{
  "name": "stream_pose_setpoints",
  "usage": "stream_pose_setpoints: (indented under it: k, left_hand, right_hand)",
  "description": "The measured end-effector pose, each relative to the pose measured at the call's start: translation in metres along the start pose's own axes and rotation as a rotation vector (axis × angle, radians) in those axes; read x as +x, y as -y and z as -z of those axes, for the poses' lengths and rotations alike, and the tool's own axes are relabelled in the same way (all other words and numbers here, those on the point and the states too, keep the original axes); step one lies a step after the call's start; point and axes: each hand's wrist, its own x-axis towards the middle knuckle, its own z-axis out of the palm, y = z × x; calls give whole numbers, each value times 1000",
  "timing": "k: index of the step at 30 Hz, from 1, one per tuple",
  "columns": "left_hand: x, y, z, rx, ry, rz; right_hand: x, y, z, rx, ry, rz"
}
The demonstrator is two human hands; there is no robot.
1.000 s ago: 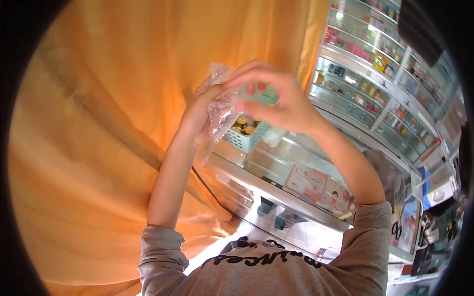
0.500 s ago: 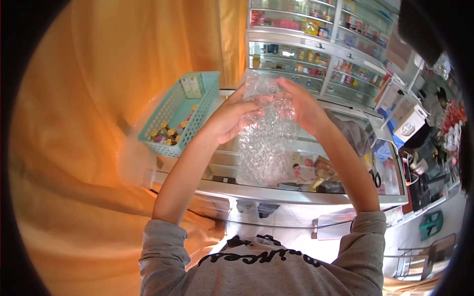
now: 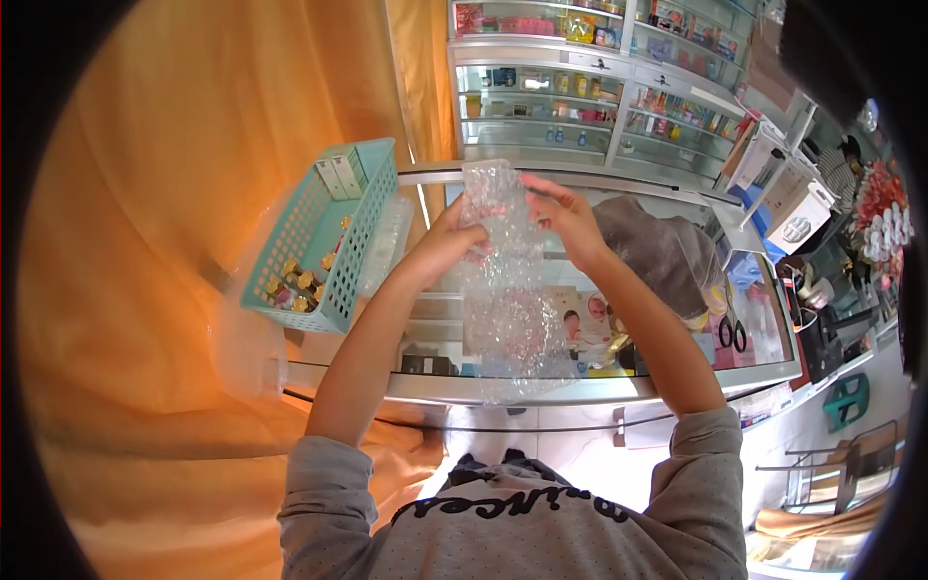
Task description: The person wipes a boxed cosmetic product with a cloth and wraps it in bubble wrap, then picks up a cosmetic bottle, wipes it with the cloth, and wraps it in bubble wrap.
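Closest to the camera is the person's grey top with dark letters [image 3: 512, 507], and two bare arms reach up from its sleeves. Between the arms hangs a see-through sheet of bubble wrap [image 3: 507, 290]. It is long and thin, and its long side runs up and down, with the top end high by the hands and the bottom end hanging loose over the front edge of the glass counter [image 3: 677, 372].

Up at the top, the left hand [image 3: 447, 242] pinches the left edge of the sheet with thumb and fingers pressed together. The right hand [image 3: 565, 217] pinches the right edge the same way. Both hands are close together with the wrap stretched between them.

Left of the hands, a teal basket [image 3: 324, 242] sits on the counter with little gold-topped jars and small boxes inside. On the right lies a grey cloth [image 3: 657, 251]. Farther back stand glass shelves [image 3: 580, 87] full of small bottles. An orange curtain [image 3: 174, 193] fills the left side.
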Motion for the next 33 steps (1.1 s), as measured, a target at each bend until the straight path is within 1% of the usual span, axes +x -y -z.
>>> stream_pose_setpoints:
  k: [2,3,5,7,9,10,11,12,13,14,15,16,18,19,21,22,23,24,25,26,27,28,29,30,31,32,33]
  left_hand:
    - [4,-1,0,-12,-123,-15]
    - [6,0,1,-15,-125,-13]
    - [7,2,3,-29,-225,-55]
    - [5,2,1,-57,-214,-60]
    - [5,3,0,-80,-198,-71]
    - [7,6,0,-53,-153,-58]
    - [7,8,-1,-26,-107,-45]
    - [5,4,-3,-25,-104,-48]
    - [1,-1,-6,18,-36,-27]
    - [-2,-3,-8,61,31,-6]
    - [-3,-3,-9,61,30,-6]
    - [-4,-2,-10,74,45,-3]
    - [-5,-1,-9,88,61,1]
    - [-5,1,-9,78,58,-1]
    - [0,7,-8,64,60,-3]
    - [5,11,-4,31,-8,-7]
    - [8,15,-1,-1,-77,-10]
    - [9,16,1,0,-77,-14]
    - [10,18,1,13,-142,-32]
    - [10,21,2,25,-208,-48]
    - [6,16,0,24,-210,-47]
    - [1,10,-2,134,-235,-67]
    - [-3,6,-4,245,-260,-86]
    - [1,13,-2,245,-264,-85]
    - [6,23,0,560,-483,-341]
    - [11,33,3,876,-694,-601]
    - [7,27,2,878,-690,-597]
  right_hand:
    - [0,3,0,-33,-20,13]
    - [0,4,-1,-64,-40,32]
    - [1,2,-2,-99,-46,42]
    - [-1,4,-5,-134,-55,58]
    - [-4,8,-10,18,-34,-60]
    - [-5,9,-11,18,-36,-55]
    - [-6,10,-12,110,-23,-96]
    - [-7,12,-14,203,-10,-139]
    - [-8,15,-14,201,-11,-137]
    - [-10,18,-14,124,-61,-106]
    - [-11,20,-15,47,-110,-76]
    - [-9,19,-12,47,-109,-76]
    - [-2,15,-6,-29,-156,132]
    - [0,15,-5,-29,-158,133]
    - [1,13,-3,-41,-226,232]
    - [1,9,-3,-43,-228,235]
    - [0,2,-3,-197,-283,306]
    - [-2,4,-7,-352,-337,378]
    - [-6,6,-7,-353,-337,380]
    - [-11,9,-6,-489,-222,396]
    - [-15,12,-7,-624,-103,407]
    - [-16,8,-8,-624,-99,406]
    - [-15,2,-9,-806,107,483]
    - [-16,-1,-10,-983,319,557]
    - [-21,-2,-15,-981,321,558]
    - [-29,-6,-22,-1108,314,422]
    - [-35,-9,-26,-1230,305,280]
